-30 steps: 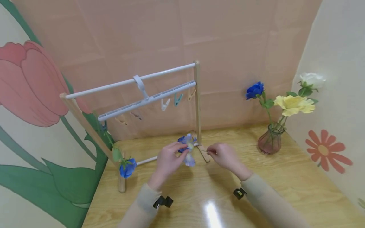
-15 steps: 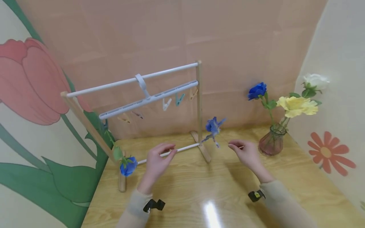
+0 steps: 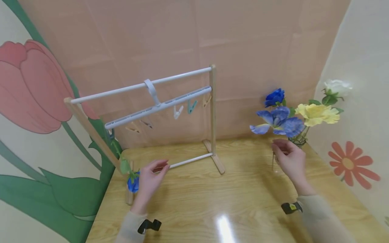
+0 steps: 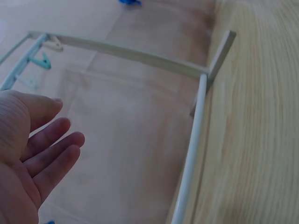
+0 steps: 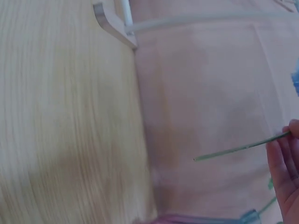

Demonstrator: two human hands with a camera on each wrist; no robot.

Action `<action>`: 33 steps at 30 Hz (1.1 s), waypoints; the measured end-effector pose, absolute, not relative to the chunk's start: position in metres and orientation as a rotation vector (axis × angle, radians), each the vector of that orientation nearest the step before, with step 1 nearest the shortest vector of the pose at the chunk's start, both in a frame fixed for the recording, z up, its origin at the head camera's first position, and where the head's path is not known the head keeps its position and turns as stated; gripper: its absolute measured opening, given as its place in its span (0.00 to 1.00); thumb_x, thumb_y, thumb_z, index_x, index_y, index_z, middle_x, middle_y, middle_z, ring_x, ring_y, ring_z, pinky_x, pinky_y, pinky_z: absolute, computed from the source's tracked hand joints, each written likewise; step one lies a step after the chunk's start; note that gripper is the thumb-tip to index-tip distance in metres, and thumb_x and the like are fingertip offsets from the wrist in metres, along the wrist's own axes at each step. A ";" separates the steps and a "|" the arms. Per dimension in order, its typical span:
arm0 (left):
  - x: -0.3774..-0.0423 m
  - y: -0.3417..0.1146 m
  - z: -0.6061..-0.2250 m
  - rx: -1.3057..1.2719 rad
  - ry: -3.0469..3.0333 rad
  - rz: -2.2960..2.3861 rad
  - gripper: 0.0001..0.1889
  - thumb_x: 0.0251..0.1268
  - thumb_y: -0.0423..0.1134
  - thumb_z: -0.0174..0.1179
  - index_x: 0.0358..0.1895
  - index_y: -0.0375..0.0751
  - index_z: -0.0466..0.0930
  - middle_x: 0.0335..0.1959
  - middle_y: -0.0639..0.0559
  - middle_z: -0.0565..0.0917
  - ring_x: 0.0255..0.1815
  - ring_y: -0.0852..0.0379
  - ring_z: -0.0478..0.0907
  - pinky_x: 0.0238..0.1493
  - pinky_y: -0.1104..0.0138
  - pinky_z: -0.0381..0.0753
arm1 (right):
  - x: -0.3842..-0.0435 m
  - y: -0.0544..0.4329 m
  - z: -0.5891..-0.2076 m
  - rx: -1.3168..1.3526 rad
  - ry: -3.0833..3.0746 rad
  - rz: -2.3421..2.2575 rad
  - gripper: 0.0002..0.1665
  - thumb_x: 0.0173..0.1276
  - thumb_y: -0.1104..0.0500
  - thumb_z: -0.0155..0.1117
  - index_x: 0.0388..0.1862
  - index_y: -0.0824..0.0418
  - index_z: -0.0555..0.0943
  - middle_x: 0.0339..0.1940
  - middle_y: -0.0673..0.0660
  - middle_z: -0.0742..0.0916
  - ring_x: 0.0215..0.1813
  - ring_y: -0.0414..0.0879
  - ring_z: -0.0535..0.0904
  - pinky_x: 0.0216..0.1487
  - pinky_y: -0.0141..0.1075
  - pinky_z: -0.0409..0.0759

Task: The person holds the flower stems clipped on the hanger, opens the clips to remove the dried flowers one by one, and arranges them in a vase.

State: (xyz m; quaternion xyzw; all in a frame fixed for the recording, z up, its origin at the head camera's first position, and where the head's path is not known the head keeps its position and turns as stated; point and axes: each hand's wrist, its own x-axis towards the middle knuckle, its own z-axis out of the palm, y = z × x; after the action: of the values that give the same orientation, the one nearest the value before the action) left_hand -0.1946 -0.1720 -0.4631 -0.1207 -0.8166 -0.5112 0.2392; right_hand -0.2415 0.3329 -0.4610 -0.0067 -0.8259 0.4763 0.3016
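Observation:
My right hand pinches the thin green stem of a blue-purple iris, bloom up and stem end pointing down. The bloom overlaps the flowers in the pink glass vase in the head view; the vase holds a dark blue flower, a yellow flower and a white rose. My left hand holds nothing, its fingers loosely bent, in front of the rack's lower white bar. Beside it a blue rose hangs head down, partly hidden by that hand.
A wooden rack with a white top bar carries a white hanger. Several clothespins hang from it, among them a teal clothespin and a white clothespin. The wooden table meets a pink backdrop behind and a wall at right.
The left hand has let go of the iris and drawn back left. My right hand has carried the iris from the rack rightward to the vase and turned its bloom upright.

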 end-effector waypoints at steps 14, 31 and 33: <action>-0.182 -0.200 -0.476 -0.215 -2.330 -1.312 0.09 0.66 0.30 0.75 0.48 0.39 0.92 0.44 0.50 0.92 0.43 0.53 0.90 0.45 0.62 0.91 | -0.253 0.385 -0.410 -0.136 -1.987 1.351 0.15 0.72 0.62 0.72 0.54 0.67 0.86 0.37 0.35 0.87 0.39 0.29 0.84 0.42 0.17 0.79; -0.173 -0.202 -0.482 -0.245 -2.338 -1.307 0.09 0.65 0.27 0.75 0.47 0.35 0.92 0.43 0.46 0.92 0.41 0.52 0.90 0.44 0.65 0.91 | -0.268 0.396 -0.389 -0.113 -1.964 1.154 0.11 0.71 0.59 0.72 0.50 0.59 0.91 0.33 0.26 0.86 0.37 0.22 0.83 0.41 0.14 0.79; -0.172 -0.201 -0.483 -0.258 -2.354 -1.303 0.09 0.64 0.27 0.75 0.46 0.35 0.92 0.42 0.47 0.92 0.41 0.51 0.90 0.44 0.61 0.91 | -0.268 0.395 -0.388 -0.100 -1.966 1.120 0.14 0.71 0.58 0.71 0.54 0.54 0.91 0.36 0.26 0.88 0.38 0.20 0.83 0.40 0.14 0.78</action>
State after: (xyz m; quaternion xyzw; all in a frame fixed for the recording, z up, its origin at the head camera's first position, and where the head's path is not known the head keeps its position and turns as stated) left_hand -0.1715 -0.2011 -0.4831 -0.0932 -0.8500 -0.4705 0.2179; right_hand -0.2682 0.3954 -0.3876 -0.0401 -0.7860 0.4476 0.4245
